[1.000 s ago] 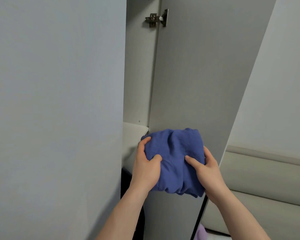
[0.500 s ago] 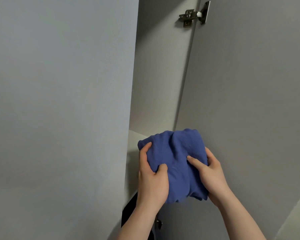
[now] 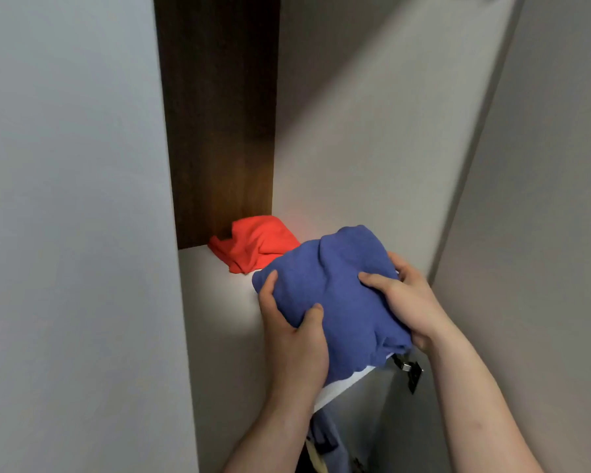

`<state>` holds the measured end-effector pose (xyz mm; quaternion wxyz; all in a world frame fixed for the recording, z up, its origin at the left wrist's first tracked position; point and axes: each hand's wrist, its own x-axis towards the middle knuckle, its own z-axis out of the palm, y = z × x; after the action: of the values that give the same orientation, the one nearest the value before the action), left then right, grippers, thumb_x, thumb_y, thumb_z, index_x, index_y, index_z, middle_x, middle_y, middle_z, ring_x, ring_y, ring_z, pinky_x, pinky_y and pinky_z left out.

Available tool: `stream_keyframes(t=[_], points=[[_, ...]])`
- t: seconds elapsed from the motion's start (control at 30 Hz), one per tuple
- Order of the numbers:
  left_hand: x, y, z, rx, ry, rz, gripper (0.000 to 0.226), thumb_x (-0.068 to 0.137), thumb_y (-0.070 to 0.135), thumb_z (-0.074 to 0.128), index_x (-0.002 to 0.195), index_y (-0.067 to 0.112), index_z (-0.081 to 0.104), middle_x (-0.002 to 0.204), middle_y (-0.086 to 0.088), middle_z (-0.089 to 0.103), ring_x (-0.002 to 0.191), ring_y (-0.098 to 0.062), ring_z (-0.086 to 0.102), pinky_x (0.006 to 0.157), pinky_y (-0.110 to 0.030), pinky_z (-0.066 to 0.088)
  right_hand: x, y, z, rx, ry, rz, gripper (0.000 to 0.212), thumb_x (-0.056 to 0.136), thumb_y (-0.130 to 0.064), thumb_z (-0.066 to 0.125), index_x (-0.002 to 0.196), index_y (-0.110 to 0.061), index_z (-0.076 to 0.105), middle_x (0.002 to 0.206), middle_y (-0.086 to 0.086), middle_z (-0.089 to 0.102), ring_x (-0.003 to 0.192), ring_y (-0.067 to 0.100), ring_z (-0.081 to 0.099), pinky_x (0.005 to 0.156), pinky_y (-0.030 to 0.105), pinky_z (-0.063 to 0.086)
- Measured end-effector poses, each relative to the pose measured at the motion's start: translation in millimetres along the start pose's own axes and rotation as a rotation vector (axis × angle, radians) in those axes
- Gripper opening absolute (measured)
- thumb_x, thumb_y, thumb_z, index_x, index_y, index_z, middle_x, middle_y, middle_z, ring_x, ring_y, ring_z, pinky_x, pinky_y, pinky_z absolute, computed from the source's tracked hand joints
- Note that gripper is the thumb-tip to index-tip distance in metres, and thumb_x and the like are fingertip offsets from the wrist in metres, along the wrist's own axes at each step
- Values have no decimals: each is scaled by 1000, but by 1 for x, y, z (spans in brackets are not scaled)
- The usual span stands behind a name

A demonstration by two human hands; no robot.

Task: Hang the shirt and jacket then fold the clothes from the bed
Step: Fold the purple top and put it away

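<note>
A folded blue garment point(image 3: 338, 288) is held over the front of a white wardrobe shelf point(image 3: 215, 285). My left hand point(image 3: 294, 332) grips its near left edge, thumb on top. My right hand point(image 3: 406, 302) grips its right side, fingers curled over the cloth. Behind it, a folded red-orange garment point(image 3: 253, 242) lies at the back of the same shelf, against the dark wooden back panel point(image 3: 219, 114).
The open grey wardrobe door point(image 3: 543, 199) stands at the right, with a metal hinge point(image 3: 408, 368) just below my right hand. A pale side panel point(image 3: 75, 233) fills the left. Hanging clothes point(image 3: 325, 442) show below the shelf.
My view has swung left into the wardrobe, and the shelf and the red-orange garment have come into sight. Both hands have carried the blue garment forward over the shelf.
</note>
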<state>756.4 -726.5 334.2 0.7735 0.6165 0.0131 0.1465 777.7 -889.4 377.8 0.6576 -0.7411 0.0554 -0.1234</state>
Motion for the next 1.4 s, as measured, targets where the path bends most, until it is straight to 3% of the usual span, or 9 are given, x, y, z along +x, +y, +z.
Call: stream_keyframes(t=[0.1, 0.27, 0.47, 0.6, 0.73, 0.83, 1.0, 1.3, 1.4], points=[[11, 0, 3, -16, 58, -27, 71, 94, 6, 63, 149, 40, 34, 137, 15, 52, 113, -7, 58, 92, -25, 45, 37, 3, 6, -47, -78, 46, 27, 90, -12, 73, 115, -21, 70, 104, 2, 79, 96, 22, 77, 89, 43, 60], [29, -5, 11, 54, 95, -46, 80, 95, 8, 62, 160, 36, 24, 148, 13, 43, 120, -12, 52, 91, -22, 40, 81, 9, 21, -151, -139, 93, 36, 90, -12, 73, 124, -17, 66, 115, 6, 75, 101, 24, 73, 93, 43, 59], [34, -19, 5, 211, 144, -48, 75, 94, 16, 64, 159, 32, 30, 168, 0, 20, 150, -21, 32, 116, -34, 34, 93, 28, 32, -394, -39, -34, 83, 87, -22, 79, 157, -20, 35, 158, 2, 45, 142, 21, 47, 118, 35, 37], [26, -26, -3, 168, 157, -14, 65, 93, 26, 64, 153, 35, 41, 167, 8, 25, 151, -13, 29, 123, -38, 28, 77, 29, 36, -424, -23, -257, 68, 87, -22, 77, 149, -28, 50, 145, -4, 54, 133, 15, 51, 110, 27, 39], [21, -30, -5, 65, 140, -134, 51, 99, 14, 60, 146, 30, 51, 154, 10, 45, 137, -9, 44, 112, -30, 37, 72, 33, 48, -570, -265, -248, 58, 90, -32, 76, 144, -30, 57, 141, -11, 59, 132, 10, 52, 106, 20, 35], [25, -29, -5, 8, 140, -176, 47, 98, 9, 59, 141, 29, 58, 148, 9, 52, 127, -9, 51, 94, -20, 41, 78, 50, 60, -707, -331, -182, 56, 93, -40, 72, 146, -35, 53, 146, -9, 58, 139, 16, 49, 124, 40, 24], [25, -32, -6, 16, 131, -167, 48, 98, 8, 58, 142, 28, 58, 158, 8, 43, 141, -10, 44, 112, -29, 39, 93, 65, 74, -827, -300, -182, 50, 97, -47, 65, 145, -37, 54, 151, -9, 53, 148, 18, 36, 124, 56, -6], [21, -28, -6, 20, 106, -139, 51, 88, 17, 64, 138, 29, 58, 156, 8, 45, 140, -10, 45, 116, -31, 36, 125, 65, 86, -835, -335, -203, 51, 98, -47, 62, 146, -30, 56, 150, -3, 56, 145, 22, 42, 126, 52, 2], [19, -25, -6, 19, 97, -150, 62, 74, 29, 61, 136, 33, 58, 154, 8, 48, 139, -11, 47, 117, -34, 38, 125, 67, 85, -753, -314, -207, 47, 96, -43, 68, 140, -27, 62, 139, 0, 65, 137, 23, 52, 124, 50, 21]])
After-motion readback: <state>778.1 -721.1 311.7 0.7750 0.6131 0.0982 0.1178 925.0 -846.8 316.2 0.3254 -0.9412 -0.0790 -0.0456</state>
